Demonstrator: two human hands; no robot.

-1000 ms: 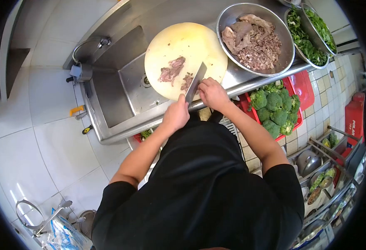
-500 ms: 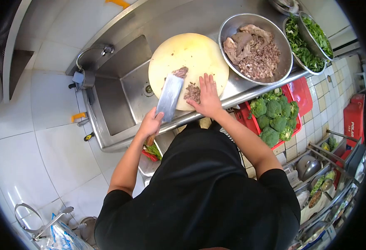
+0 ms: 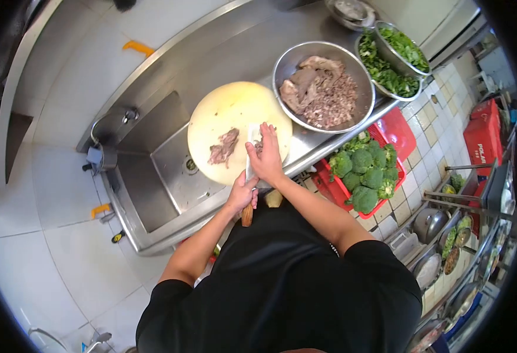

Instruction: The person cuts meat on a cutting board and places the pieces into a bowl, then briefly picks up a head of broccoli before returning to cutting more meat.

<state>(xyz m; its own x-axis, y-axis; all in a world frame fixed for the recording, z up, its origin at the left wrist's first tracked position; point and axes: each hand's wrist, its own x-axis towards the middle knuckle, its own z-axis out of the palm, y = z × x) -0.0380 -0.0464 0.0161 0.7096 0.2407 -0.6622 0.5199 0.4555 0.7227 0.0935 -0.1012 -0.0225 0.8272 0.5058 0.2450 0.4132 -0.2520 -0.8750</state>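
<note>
The left hand (image 3: 244, 192) wraps the cleaver (image 3: 247, 216) where handle meets blade, its grip pinching firmly, over the near edge of the board (image 3: 226, 106). The blade points away from the body across the right half of the board. The right hand (image 3: 265, 159) lies over the right part of the board, its grip stretched out flat and clasping nothing I can see, thumb reaching across the blade. Chopped bits (image 3: 258, 147) show beside that palm, on the board; how many lie beneath it I cannot tell. The uncut meat (image 3: 224, 146) rests on the left half of the board, apart from both hands. The bowl (image 3: 292, 60) of meat stands just right of the board, and the sink (image 3: 141, 191) opens to its left.

The step looks like gathering the bits against the blade. To do it well, lay the blade low, its edge close to the board, so nothing slips under. Push with the side of a flat palm, fingertips lifted clear of the edge. Take small loads, and level the blade before raising it off the board, with the palm guarding the pile.
</note>
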